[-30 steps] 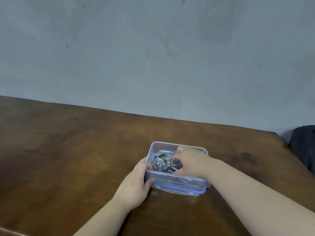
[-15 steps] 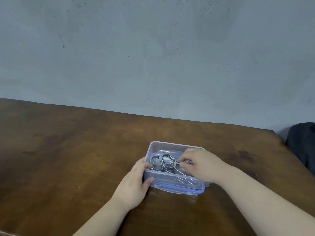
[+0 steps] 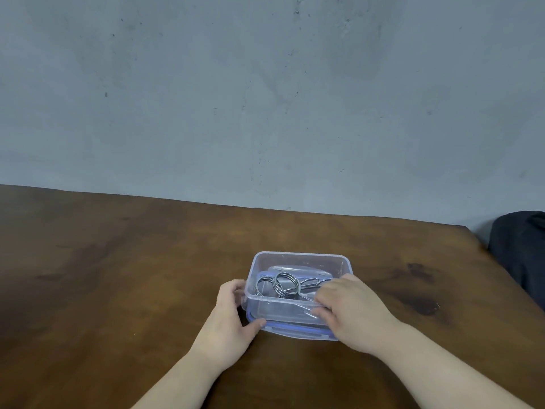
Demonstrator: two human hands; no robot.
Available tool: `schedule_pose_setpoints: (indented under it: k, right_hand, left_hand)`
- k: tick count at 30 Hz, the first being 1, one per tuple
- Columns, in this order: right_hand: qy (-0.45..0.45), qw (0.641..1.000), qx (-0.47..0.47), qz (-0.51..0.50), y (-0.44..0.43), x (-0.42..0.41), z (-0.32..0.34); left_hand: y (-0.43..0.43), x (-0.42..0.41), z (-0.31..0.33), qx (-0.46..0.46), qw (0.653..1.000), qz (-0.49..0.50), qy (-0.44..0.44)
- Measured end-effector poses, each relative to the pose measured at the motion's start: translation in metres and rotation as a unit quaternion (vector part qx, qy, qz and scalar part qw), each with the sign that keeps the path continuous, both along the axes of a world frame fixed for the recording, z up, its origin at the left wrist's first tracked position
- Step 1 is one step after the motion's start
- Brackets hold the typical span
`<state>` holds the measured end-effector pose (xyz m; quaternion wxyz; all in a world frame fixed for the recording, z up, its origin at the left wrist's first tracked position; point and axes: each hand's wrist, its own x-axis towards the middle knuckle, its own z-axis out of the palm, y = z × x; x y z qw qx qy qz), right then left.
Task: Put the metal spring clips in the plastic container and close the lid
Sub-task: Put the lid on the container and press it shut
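Observation:
A clear plastic container (image 3: 298, 256) stands on the brown wooden table, resting on its blue-rimmed lid (image 3: 298, 330), which lies flat underneath it. Two metal spring clips (image 3: 278, 286) with coiled rings lie inside, their wire handles pointing right. My left hand (image 3: 233, 317) grips the container's left near corner, thumb at the lid's edge. My right hand (image 3: 351, 311) rests at the container's right near side, fingers curled over the rim onto the clips' handles; the fingertips are partly hidden behind the wall.
The wooden table (image 3: 118, 276) runs up to a grey wall. A dark object (image 3: 522, 249) sits past the table's right edge.
My right hand has drawn back from the middle of the container to its right near side. The spring clips have settled lower inside. My left hand has stayed on the left corner.

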<state>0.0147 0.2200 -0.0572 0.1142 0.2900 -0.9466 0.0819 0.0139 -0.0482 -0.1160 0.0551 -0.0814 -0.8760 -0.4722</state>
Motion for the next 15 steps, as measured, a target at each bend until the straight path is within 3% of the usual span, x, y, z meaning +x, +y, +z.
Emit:
schedule_pose_setpoints:
  k: [3, 9, 15]
  right_hand:
    - [0.016, 1.0, 0.004, -0.012, 0.008, -0.002, 0.008]
    - [0.042, 0.998, -0.028, -0.035, 0.024, -0.007, 0.023]
    - [0.05, 0.997, -0.024, -0.047, 0.041, -0.016, 0.028]
  left_hand:
    - [0.001, 0.003, 0.001, -0.028, 0.998, -0.014, 0.047]
    - [-0.004, -0.006, -0.012, -0.253, 0.949, -0.1, 0.159]
    - [-0.006, 0.001, -0.001, -0.315, 0.902, -0.189, 0.228]
